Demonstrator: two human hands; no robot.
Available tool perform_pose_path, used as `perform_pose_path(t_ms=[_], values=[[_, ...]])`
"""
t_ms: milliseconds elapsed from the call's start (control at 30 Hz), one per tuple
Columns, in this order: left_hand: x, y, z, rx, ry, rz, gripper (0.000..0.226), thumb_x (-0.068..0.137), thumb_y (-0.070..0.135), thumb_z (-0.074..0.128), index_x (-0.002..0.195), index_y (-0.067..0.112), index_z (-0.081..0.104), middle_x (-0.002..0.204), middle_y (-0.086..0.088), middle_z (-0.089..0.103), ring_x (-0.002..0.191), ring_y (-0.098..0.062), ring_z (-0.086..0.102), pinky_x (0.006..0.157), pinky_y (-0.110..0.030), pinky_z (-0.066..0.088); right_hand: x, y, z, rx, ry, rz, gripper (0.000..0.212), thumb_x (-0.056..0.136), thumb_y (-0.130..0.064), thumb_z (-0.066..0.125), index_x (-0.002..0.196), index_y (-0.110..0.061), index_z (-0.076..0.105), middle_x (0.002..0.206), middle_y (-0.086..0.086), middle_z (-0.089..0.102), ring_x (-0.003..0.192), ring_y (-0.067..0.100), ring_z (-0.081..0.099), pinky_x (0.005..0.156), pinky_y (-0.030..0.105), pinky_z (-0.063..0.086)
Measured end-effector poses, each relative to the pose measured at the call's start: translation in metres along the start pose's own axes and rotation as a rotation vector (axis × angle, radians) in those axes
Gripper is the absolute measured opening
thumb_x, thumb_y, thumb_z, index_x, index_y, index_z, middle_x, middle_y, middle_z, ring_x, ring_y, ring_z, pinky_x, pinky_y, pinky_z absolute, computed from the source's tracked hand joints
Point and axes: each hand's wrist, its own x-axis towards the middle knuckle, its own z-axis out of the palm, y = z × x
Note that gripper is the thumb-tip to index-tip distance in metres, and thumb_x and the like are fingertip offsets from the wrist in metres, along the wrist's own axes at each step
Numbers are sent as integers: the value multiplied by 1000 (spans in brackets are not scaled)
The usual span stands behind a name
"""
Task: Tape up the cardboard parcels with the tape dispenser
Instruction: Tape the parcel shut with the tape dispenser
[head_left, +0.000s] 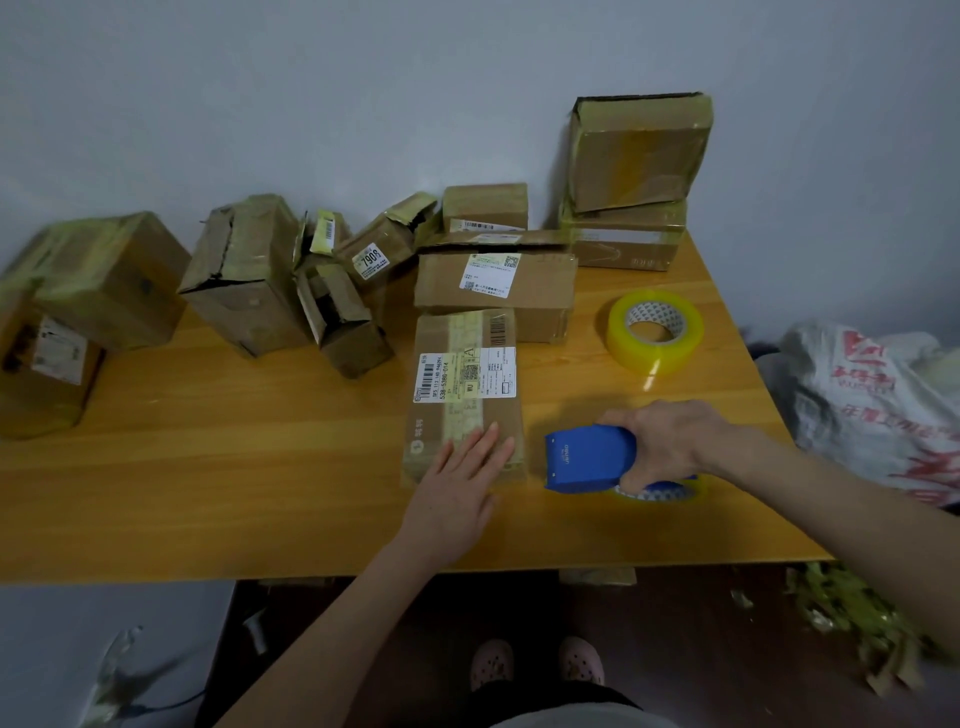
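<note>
A flat cardboard parcel (462, 395) with a white shipping label lies on the wooden table (234, 467), near its front right. My left hand (462, 488) rests flat on the parcel's near end, fingers straight. Just right of the parcel, my right hand (670, 447) grips a blue tape dispenser (589, 457) that sits on the table, its mouth facing the parcel. A roll of clear tape shows under the dispenser's rear.
A spare yellowish tape roll (655, 330) lies behind the dispenser. Several cardboard boxes (249, 275) crowd the back of the table; two stacked boxes (631, 182) stand at the back right. A printed sack (872, 405) lies right of the table. Torn tape scraps (857, 618) litter the floor.
</note>
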Motion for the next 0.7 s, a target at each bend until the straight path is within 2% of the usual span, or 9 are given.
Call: perform_pose_path(t_ms=[67, 233, 433, 567, 633, 700], values=[[0, 0, 0, -5, -1, 2, 65, 102, 36, 31, 144, 33, -17, 153, 9, -23, 140, -9, -26, 115, -31, -16, 6, -11, -4, -26, -31, 14, 69, 67, -59, 64, 128, -44, 38, 87, -13, 53, 82, 16, 51, 60, 28, 39], [0, -1, 2, -30, 4, 10, 65, 101, 36, 34, 145, 34, -15, 154, 10, -20, 139, -7, -26, 115, -32, -15, 17, -27, -18, -12, -85, 3, 61, 62, -56, 67, 117, -41, 46, 83, -14, 55, 74, 11, 52, 59, 28, 40], [-1, -2, 3, -50, 5, 15, 65, 101, 35, 35, 145, 34, -14, 153, 11, -21, 139, -7, -26, 116, -33, -13, 29, -40, -19, -46, -108, 67, 62, 60, -56, 66, 116, -32, 56, 89, -8, 63, 82, 17, 60, 59, 27, 41], [-1, -3, 0, -84, 0, 23, 62, 102, 37, 32, 150, 30, -8, 153, 11, -21, 139, -7, -26, 116, -31, -16, 24, -15, -20, 270, -120, 65, 66, 66, -48, 73, 126, -33, 52, 102, -9, 60, 90, 16, 58, 72, 33, 50], [0, -2, 0, -94, -2, 10, 61, 102, 39, 29, 150, 28, -6, 154, 11, -19, 140, -6, -25, 116, -31, -16, 18, 6, -21, 580, -36, 104, 64, 72, -36, 76, 130, -27, 50, 111, -6, 58, 96, 18, 59, 76, 32, 49], [-1, 0, -1, -111, 5, -6, 59, 102, 41, 27, 150, 28, -5, 154, 11, -17, 141, -6, -24, 116, -31, -16, 20, 21, -13, 924, 113, 188, 54, 74, -30, 78, 122, -21, 56, 110, -2, 61, 94, 19, 61, 71, 30, 48]])
